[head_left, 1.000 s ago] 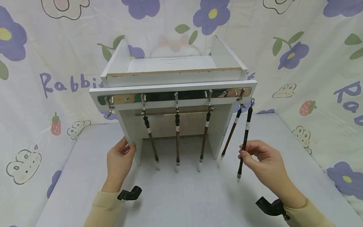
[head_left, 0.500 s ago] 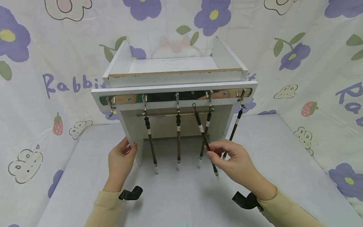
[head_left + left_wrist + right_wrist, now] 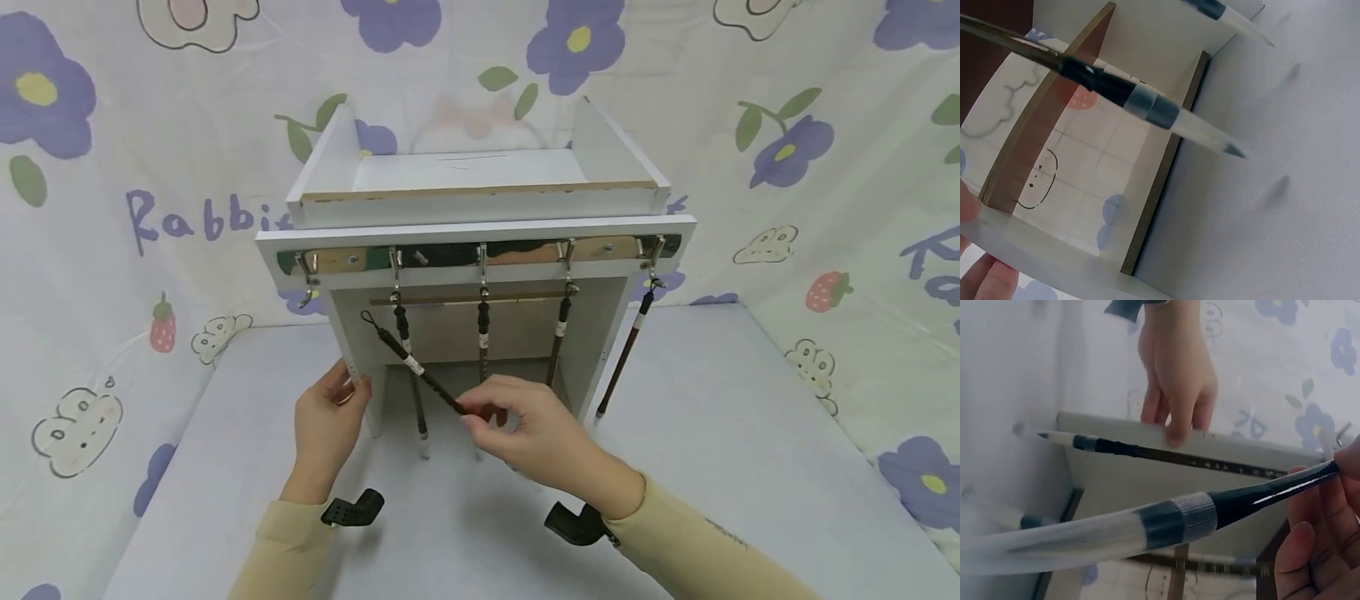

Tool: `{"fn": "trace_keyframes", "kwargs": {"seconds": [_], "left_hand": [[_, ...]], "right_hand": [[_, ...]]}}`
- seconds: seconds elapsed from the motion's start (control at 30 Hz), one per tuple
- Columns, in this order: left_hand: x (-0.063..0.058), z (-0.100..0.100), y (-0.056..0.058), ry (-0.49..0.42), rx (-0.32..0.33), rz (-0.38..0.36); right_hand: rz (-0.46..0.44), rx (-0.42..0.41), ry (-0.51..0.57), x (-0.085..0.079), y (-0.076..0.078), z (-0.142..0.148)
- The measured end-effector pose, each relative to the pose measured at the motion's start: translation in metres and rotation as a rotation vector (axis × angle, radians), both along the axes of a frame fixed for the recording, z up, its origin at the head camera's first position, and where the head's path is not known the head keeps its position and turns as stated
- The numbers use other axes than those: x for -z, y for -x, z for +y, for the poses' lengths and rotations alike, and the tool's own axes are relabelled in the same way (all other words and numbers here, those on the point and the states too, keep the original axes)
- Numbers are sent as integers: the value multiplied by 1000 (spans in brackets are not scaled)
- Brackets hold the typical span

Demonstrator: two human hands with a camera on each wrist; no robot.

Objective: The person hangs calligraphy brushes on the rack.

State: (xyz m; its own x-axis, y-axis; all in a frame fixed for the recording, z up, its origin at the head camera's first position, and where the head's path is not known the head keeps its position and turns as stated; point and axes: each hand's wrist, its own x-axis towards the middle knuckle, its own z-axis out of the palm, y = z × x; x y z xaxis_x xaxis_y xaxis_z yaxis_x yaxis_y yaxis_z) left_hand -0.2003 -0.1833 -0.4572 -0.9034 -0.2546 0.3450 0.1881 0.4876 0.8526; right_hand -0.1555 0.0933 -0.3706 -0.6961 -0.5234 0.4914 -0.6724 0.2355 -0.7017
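Observation:
In the head view my right hand (image 3: 532, 433) pinches a dark calligraphy brush (image 3: 420, 373) between thumb and fingers. The brush tilts, its cord loop up and to the left, in front of the leftmost hanging brush (image 3: 417, 400). Close up in the right wrist view are its ferrule (image 3: 1194, 519) and its pale tip, which seems to be in a clear cap. My left hand (image 3: 330, 429) grips the front edge of the left side panel (image 3: 356, 333) of a white rack (image 3: 480, 221). Several similar brushes hang by loops from its metal hooks; the leftmost hook (image 3: 306, 279) is bare.
An open-topped tray (image 3: 465, 171) forms the rack's top. A thin crossbar (image 3: 450, 301) runs behind the brushes. The rack stands on a white tabletop (image 3: 697, 400), before a flower-printed cloth (image 3: 660, 83). Black wrist mounts (image 3: 577, 523) stick out below the hands.
My right hand has carried the brush from the rack's right side leftward across the hanging brushes, tilting its loop end to the left. The left hand keeps its hold on the panel.

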Motion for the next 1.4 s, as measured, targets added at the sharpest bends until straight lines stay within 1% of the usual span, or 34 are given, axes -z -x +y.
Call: {"fn": "trace_keyframes", "kwargs": {"seconds": [0.2,0.43,0.67,0.93,1.4], "left_hand": [[0,1,1,13,-8,-14],[-3,2,2,17,-1,-20],[-1,1,2,24,-3,-21],[-1,1,2,26,-7,-4],[-1,-1,1,17,-18,-23]], "right_hand": [[-22,-12,-39,-3,3,-23],[-25,13,-82,-10,3,-38],[-40,40,-97,-14,5,-46],[-65,42,-110,-18,8,-52],[-78,33,-74,-24,6,-60]]}}
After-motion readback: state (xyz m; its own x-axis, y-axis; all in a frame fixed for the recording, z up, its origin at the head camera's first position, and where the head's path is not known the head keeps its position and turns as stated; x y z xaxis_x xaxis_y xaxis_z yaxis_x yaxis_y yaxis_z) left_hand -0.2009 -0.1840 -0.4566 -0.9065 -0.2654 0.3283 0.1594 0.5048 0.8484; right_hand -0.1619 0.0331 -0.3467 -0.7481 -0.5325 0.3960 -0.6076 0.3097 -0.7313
